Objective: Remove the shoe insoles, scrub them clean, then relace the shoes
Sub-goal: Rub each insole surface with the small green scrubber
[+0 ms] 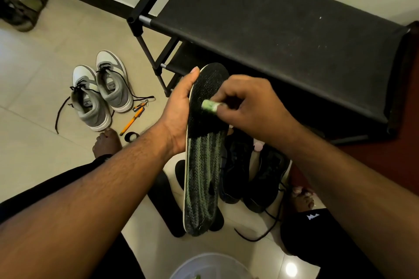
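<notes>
Bucket rim (210, 263) nearest me | my left hand (179, 111) grips insole (204, 152) above black shoes (251, 176) | right hand (247, 106) pinches green brush (209, 105) against insole | grey sneakers (102, 90) left of insole

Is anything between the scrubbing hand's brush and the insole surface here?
Nothing visible. The left hand grips the insole by its edge, clear of the face, and the right hand holds the green brush directly against it.

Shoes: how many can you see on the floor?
4. Two grey-and-white shoes sit side by side at left; two black shoes lie below the hands, partly hidden by the arm.
</notes>
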`<state>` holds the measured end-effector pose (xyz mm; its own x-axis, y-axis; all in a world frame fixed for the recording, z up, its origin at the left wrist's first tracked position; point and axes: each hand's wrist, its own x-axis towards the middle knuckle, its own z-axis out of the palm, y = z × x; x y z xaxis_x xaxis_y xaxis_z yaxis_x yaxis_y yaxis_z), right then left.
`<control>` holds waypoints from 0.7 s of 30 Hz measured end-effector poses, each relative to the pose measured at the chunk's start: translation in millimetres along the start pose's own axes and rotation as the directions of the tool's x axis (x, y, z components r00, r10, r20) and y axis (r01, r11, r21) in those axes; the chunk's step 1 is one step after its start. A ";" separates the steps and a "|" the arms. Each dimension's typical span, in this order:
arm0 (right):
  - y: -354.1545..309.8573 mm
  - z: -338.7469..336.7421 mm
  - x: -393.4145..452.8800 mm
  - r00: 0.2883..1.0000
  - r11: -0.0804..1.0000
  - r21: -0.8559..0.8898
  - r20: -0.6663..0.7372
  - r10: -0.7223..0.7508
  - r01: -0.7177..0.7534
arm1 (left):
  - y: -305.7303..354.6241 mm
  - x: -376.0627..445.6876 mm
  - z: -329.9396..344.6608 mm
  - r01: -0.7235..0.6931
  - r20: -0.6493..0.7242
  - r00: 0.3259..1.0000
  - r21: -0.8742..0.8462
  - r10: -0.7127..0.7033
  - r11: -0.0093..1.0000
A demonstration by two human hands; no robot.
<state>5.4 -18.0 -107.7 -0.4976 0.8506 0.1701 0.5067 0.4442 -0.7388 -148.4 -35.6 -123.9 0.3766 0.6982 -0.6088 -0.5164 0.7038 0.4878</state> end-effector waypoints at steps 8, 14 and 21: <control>18.7 -20.6 9.2 0.899 0.961 -0.025 -0.360 0.250 -0.277 | -2.9 -0.2 0.9 0.055 0.020 0.998 0.086 -0.057 0.995; 6.7 -13.7 8.6 0.926 0.974 0.090 -0.300 0.227 -0.209 | -2.0 -2.5 1.4 0.065 0.014 0.998 0.105 -0.067 0.992; -4.3 -7.1 2.4 1.000 0.997 0.080 0.013 -0.018 0.017 | 2.1 -3.6 0.6 0.081 0.004 0.997 0.116 -0.082 0.990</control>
<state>7.0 -15.9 -99.6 -0.5157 0.8387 0.1752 0.4405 0.4349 -0.7854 -150.4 -36.6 -120.3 0.4209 0.6388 -0.6441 -0.3919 0.7684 0.5059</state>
